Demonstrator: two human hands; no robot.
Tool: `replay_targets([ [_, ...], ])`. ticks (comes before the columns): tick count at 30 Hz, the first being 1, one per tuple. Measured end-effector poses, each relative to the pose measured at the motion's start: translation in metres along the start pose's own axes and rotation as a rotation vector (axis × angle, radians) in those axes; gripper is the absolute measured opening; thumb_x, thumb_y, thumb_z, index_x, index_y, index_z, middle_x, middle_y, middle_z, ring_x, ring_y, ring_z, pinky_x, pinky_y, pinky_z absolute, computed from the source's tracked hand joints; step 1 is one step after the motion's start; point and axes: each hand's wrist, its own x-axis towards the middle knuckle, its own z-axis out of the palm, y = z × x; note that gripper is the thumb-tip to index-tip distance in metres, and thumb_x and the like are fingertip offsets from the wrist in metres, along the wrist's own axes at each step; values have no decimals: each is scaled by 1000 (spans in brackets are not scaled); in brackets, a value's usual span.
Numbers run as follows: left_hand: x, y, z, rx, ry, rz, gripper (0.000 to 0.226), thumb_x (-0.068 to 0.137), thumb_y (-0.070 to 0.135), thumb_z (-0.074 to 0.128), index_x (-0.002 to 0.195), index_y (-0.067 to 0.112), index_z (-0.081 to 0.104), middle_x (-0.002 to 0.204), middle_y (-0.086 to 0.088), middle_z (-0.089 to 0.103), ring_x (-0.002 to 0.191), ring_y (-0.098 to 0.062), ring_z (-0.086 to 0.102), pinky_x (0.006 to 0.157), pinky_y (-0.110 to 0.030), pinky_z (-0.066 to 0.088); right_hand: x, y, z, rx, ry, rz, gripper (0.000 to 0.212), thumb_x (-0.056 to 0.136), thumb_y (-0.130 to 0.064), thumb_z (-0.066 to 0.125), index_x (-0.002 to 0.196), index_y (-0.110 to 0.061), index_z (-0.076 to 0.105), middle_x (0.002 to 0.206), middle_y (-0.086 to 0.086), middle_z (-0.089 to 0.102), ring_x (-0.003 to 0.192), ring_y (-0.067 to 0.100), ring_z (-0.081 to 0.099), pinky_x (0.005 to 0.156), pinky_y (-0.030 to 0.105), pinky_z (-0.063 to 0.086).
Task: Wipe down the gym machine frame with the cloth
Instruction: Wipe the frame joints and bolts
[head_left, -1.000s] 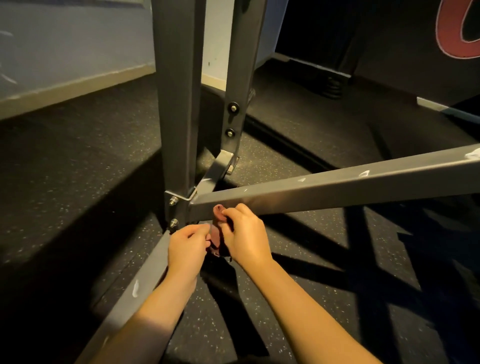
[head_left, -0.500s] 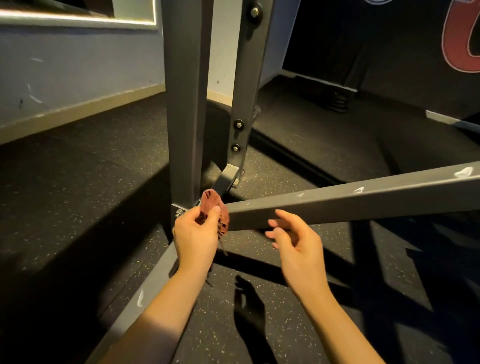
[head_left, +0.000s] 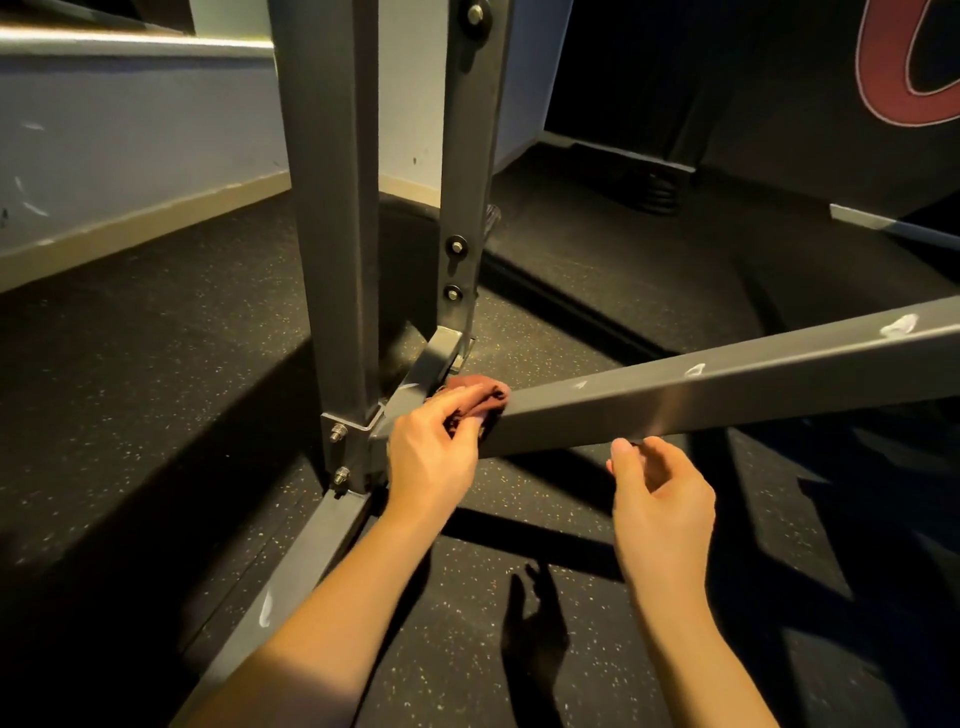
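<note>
Frame: grey square-section steel frame (head_left: 727, 395); slanted beam bolted to an upright, paint chipped white in spots.
Cloth: reddish-brown cloth (head_left: 475, 397), crumpled, on the beam's top edge beside the joint.
Left hand: left hand (head_left: 431, 457), fingers curled round the cloth, pressing it to the beam.
Right hand: right hand (head_left: 665, 499), loosely curled, holding nothing, just under the beam's lower edge.
Writing: red lettering (head_left: 904, 67), cut off, unreadable.
Floor: black speckled rubber floor (head_left: 156, 364), open beneath the beam.

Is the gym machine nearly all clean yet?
Not nearly. Nothing looks finished. The left hand holds the cloth on the slanted bar by the joint; the right hand holds nothing. White smudges further along that bar and on the floor bar need wiping.
</note>
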Motion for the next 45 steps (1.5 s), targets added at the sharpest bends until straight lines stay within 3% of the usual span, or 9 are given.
replay_targets([
  [4,14,-26,-22,200,73,-238,31,94,17,71,119,34,75,113,16,73,109,-12,67,102,-29,52,-1,-7,-7,154,33,81,57,99,-29,65,150,-16,45,145,1,56,105,3,66,104,43,53],
  [7,7,10,-3,116,-8,-81,39,91,10,71,111,44,73,105,34,65,108,0,64,103,-20,48,-3,-10,-6,253,15,96,60,98,-23,67,153,-21,41,151,-2,50,96,-18,61,103,40,54],
  [12,-15,33,16,-88,-74,164,49,89,-2,69,117,37,74,115,30,68,118,14,57,103,-6,39,-1,-9,-10,295,7,91,49,99,-22,64,146,-24,49,141,-2,59,115,8,66,106,43,52],
  [17,3,-8,-12,88,-7,-41,49,88,8,74,114,49,67,109,12,76,104,-14,70,94,-28,52,10,-13,-49,289,121,23,73,101,-22,62,161,-33,23,154,-14,44,120,7,63,108,45,51],
  [22,-11,82,42,-121,-126,150,49,89,0,71,113,42,71,110,23,71,112,7,63,105,-21,49,15,-23,-71,189,153,-107,83,102,-21,60,163,-36,6,162,-9,31,118,5,61,77,-3,43],
  [26,-22,94,50,-154,-200,338,53,88,-6,67,124,33,69,123,24,67,124,9,57,111,-17,41,25,-16,-77,135,154,-152,82,102,-25,59,163,-36,5,160,0,37,119,7,60,75,-8,36],
  [34,-3,77,18,9,-166,155,59,88,1,71,101,58,65,90,48,62,99,19,61,88,4,37,28,-8,-81,89,126,-130,74,102,-27,58,162,-34,14,154,11,44,112,11,63,79,-4,42],
  [40,-9,98,40,-45,-231,337,50,88,-1,70,120,37,71,111,34,67,111,17,60,99,-6,41,32,-13,-91,74,147,-143,72,101,-27,59,162,-31,20,143,13,55,106,15,66,79,-2,44],
  [45,-2,67,8,90,-129,145,52,88,3,71,111,50,65,101,41,64,100,15,62,100,-24,52,29,-20,-94,93,138,-146,78,101,-20,61,163,-30,15,146,-11,51,104,10,68,97,29,55],
])
